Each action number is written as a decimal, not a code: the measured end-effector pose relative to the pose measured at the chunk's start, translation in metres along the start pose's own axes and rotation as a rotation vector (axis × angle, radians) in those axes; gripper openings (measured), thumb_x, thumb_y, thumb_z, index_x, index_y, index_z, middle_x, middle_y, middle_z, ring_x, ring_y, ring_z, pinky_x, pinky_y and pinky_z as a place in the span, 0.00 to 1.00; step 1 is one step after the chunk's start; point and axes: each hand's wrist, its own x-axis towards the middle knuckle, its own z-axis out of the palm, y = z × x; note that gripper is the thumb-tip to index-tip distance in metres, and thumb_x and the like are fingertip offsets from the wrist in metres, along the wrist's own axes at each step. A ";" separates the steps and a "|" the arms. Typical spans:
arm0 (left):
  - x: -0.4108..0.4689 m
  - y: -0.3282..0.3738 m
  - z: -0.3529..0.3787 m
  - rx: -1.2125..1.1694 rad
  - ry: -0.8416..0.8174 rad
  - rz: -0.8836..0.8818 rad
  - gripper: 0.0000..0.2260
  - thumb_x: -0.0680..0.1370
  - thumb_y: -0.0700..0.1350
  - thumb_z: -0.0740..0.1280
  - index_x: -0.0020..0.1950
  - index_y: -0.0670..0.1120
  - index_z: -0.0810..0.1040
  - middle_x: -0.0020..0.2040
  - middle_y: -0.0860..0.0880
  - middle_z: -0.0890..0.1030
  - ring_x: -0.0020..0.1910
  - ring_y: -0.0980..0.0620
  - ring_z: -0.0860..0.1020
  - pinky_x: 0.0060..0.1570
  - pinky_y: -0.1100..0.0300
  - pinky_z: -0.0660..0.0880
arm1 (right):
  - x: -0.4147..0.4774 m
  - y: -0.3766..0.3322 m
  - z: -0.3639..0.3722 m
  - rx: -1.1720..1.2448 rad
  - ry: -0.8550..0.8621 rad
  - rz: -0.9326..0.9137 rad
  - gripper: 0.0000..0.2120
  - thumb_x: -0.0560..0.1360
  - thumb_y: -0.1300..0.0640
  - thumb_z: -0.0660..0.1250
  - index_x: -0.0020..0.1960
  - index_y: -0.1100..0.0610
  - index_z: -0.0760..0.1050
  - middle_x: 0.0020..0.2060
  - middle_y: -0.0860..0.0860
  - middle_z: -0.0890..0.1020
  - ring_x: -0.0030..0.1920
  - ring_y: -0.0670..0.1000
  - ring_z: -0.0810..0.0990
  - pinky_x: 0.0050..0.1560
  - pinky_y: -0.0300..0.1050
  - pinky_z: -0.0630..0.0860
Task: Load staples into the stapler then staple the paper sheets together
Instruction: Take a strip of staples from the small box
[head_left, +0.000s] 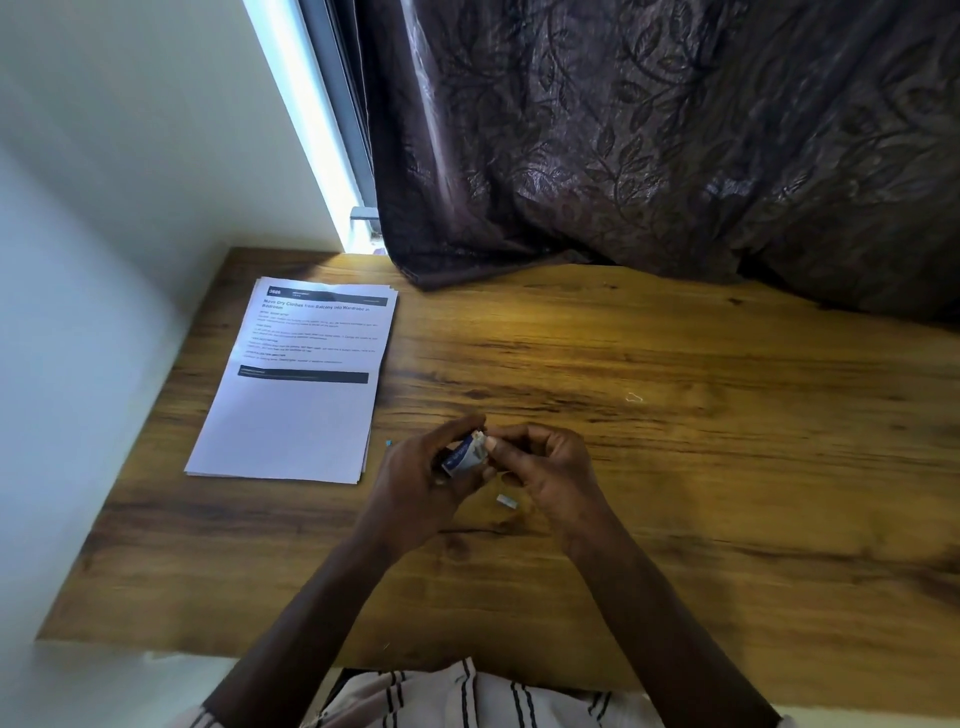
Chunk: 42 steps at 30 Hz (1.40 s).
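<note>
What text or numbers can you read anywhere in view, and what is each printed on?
"3686": top sheet of the paper stack, dark header bar; last digits uncertain.
"Move Dry Clothes from Balcony into Wardrobe in Bedroom": same sheet, bold title.
Body paragraphs and lower dark bar: too small to read.
Small blue-and-white staple box, held between left hand and right hand: print blurred, unreadable.

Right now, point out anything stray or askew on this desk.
A bent loose staple lies alone on the wooden desk, far from the paper stack. A small staple strip lies under the right hand. The stack's sheets are slightly fanned, not squared.
</note>
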 end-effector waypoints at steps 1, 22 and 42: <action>0.006 -0.002 -0.001 0.015 -0.011 0.004 0.27 0.75 0.48 0.79 0.73 0.54 0.76 0.59 0.60 0.82 0.56 0.64 0.82 0.47 0.70 0.80 | 0.009 -0.001 -0.002 -0.010 0.010 0.006 0.04 0.76 0.60 0.75 0.50 0.56 0.86 0.42 0.52 0.88 0.41 0.47 0.86 0.40 0.37 0.79; 0.142 -0.069 -0.003 0.524 -0.017 0.096 0.30 0.74 0.63 0.74 0.72 0.53 0.74 0.69 0.48 0.74 0.68 0.46 0.71 0.60 0.46 0.79 | 0.118 0.048 -0.028 -1.219 0.109 -0.477 0.24 0.84 0.42 0.52 0.77 0.47 0.67 0.80 0.48 0.63 0.82 0.49 0.54 0.78 0.50 0.52; -0.034 -0.054 -0.039 0.412 0.290 -0.314 0.12 0.77 0.53 0.74 0.58 0.51 0.82 0.49 0.51 0.84 0.45 0.53 0.82 0.45 0.50 0.82 | 0.004 0.072 -0.012 -1.118 0.091 -0.277 0.27 0.79 0.41 0.66 0.74 0.51 0.72 0.78 0.51 0.64 0.79 0.53 0.57 0.79 0.47 0.53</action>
